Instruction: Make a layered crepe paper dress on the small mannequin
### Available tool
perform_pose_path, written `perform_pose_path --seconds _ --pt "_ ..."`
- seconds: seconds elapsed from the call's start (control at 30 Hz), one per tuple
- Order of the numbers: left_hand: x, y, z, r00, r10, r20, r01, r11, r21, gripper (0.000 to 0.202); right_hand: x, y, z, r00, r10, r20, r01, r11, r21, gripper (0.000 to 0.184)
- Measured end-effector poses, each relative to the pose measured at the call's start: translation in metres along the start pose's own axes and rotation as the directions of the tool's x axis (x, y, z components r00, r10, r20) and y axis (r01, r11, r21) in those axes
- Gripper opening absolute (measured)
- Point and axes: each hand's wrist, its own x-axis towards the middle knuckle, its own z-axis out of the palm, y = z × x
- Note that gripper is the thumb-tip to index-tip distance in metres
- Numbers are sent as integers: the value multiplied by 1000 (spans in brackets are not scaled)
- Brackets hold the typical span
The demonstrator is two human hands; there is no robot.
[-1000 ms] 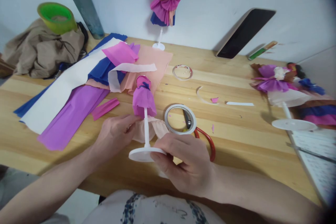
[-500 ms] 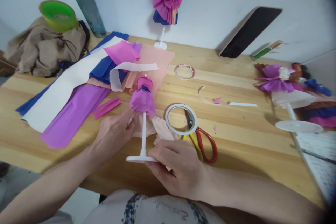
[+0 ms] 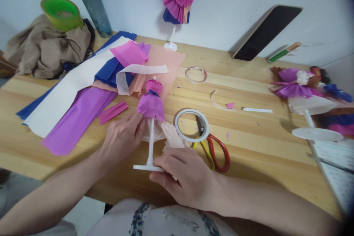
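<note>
A miniature white dress form stands tilted before me, wearing a paper dress [image 3: 151, 107] with a pink bodice, dark blue waist strip and purple skirt. My right hand [image 3: 184, 175] grips the right edge of its round white base [image 3: 145, 167] between thumb and fingers. At the left lower edge of the skirt, my left hand [image 3: 124, 134] is closed with its fingertips on the purple paper; its thumb is partly hidden. Pale gathered paper [image 3: 173, 134] lies behind the white pole, partly covered by my right hand.
Scissors [image 3: 218, 153] lie under a white tape roll [image 3: 192, 124] at right. Crepe paper sheets [image 3: 66, 125] spread across the left. Dressed stands [image 3: 181, 3] are at the back and right [image 3: 306, 108]. A phone [image 3: 267, 33] leans on the wall; a bottle [image 3: 94, 7] stands back left.
My left fingers have moved up slightly to the skirt's lower edge. My right hand keeps its hold on the base, and the dress form has barely moved.
</note>
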Motion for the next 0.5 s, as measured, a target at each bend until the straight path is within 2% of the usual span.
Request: perform_pose_path --seconds 0.17,0.33,0.5 --pt "0 0 6 1000 11 8 -12 991 137 26 2 -3 -7 998 13 66 -11 1000 -26 29" --pt "3 -1 7 993 -77 93 57 978 202 25 5 -7 -15 999 9 43 -7 1000 -30 24" --pt "6 1 8 983 -125 137 85 960 267 26 7 -8 -18 995 31 95 -34 999 31 18"
